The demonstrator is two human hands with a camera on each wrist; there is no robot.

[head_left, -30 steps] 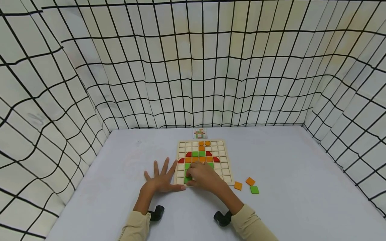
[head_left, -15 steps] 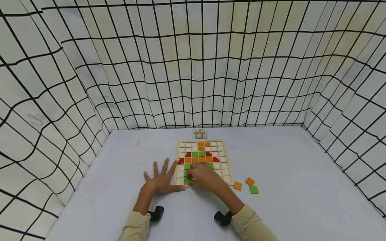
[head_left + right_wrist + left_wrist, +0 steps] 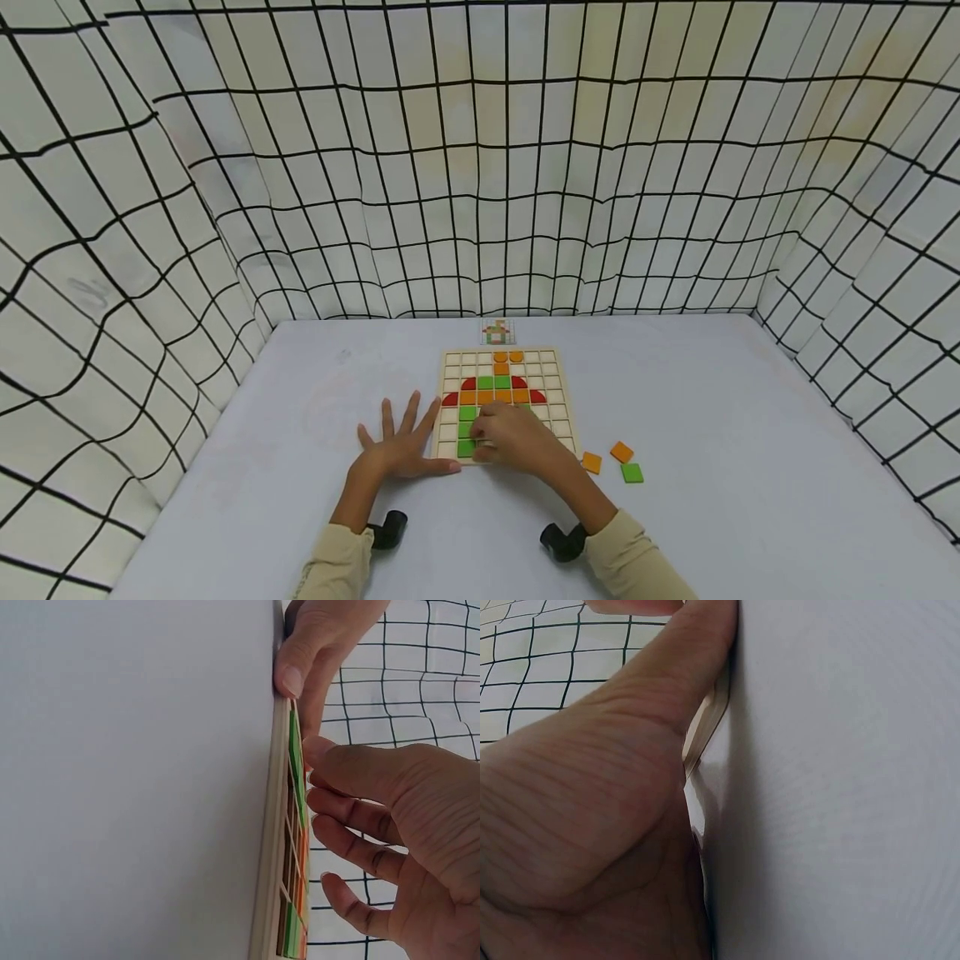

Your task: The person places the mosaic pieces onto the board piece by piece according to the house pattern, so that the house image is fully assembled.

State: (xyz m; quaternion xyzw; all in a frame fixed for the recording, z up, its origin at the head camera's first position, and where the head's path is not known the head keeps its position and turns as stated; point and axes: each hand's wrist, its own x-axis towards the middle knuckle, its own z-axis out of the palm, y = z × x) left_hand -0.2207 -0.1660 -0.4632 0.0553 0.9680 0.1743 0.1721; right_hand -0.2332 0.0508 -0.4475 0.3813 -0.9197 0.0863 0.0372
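Note:
A wooden grid board (image 3: 557, 396) lies on the table, bearing a pattern of green, orange and red tiles. My left hand (image 3: 397, 454) rests on the table with fingers spread, its thumb along the board's near left corner. My right hand (image 3: 517, 437) hovers low over the board's lower middle, just right of a column of green tiles (image 3: 466, 448). In the right wrist view, that hand's fingers (image 3: 360, 844) bend loosely close to the board's surface. No tile shows between them, though the thumb partly hides the index finger. Part of the pattern is behind this hand.
Two loose orange tiles (image 3: 622, 452) and a green tile (image 3: 632, 472) lie on the table right of the board. A small pattern card (image 3: 498, 332) sits behind it. Black netting (image 3: 480, 200) over white walls surrounds the table.
My right hand has shifted slightly right, uncovering more of the green column at the board's lower left. The left hand has stayed in place.

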